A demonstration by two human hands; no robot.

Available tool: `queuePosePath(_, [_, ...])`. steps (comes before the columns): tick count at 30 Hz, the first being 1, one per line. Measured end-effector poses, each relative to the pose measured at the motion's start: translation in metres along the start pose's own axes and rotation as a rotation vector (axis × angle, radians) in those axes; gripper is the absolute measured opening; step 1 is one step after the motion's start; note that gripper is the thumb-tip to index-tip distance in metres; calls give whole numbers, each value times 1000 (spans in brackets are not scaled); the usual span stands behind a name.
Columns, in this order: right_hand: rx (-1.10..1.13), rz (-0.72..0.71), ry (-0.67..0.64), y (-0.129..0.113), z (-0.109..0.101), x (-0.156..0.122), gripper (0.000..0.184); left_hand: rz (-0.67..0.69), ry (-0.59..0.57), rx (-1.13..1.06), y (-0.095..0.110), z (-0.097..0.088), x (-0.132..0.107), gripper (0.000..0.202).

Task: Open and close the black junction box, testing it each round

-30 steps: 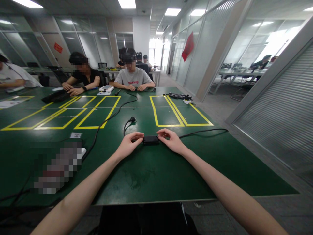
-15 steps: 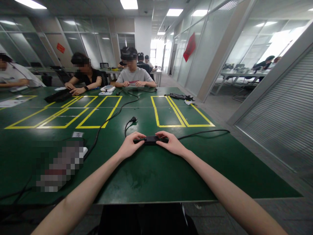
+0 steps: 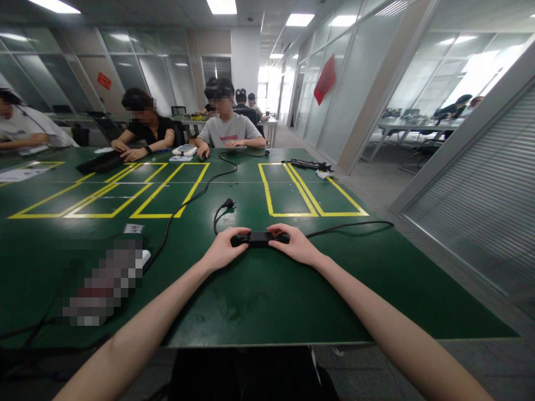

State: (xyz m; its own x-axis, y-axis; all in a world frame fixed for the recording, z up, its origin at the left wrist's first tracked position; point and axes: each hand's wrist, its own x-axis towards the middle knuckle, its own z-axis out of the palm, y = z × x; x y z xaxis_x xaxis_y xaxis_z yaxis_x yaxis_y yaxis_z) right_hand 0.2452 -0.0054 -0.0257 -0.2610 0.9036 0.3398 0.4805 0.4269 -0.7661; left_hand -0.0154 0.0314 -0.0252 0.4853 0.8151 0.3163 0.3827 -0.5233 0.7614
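A small black power adapter (image 3: 259, 239) lies on the green table (image 3: 267, 301), straight ahead of me. My left hand (image 3: 223, 249) pinches its left end, where a short black cord curls back to a plug (image 3: 227, 204). My right hand (image 3: 295, 244) pinches its right end, from which a long black cable (image 3: 355, 225) runs off to the right. The fingers of both hands are curled round the adapter's ends.
Yellow tape rectangles (image 3: 288, 192) mark the table beyond my hands. A blurred object (image 3: 102, 281) with a black cable (image 3: 179, 209) lies at the left. Several people (image 3: 225, 125) sit along the far side. A black device (image 3: 307, 164) rests at the far right. Glass partitions line the right.
The adapter has tipped up onto its edge between my fingers and looks thinner. Both hands have closed in more tightly on its ends.
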Motion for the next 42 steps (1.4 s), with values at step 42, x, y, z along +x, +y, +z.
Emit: queuePosePath(42, [-525, -233, -311, -25, 5, -5, 26, 373, -230, 457, 22, 4, -8, 23])
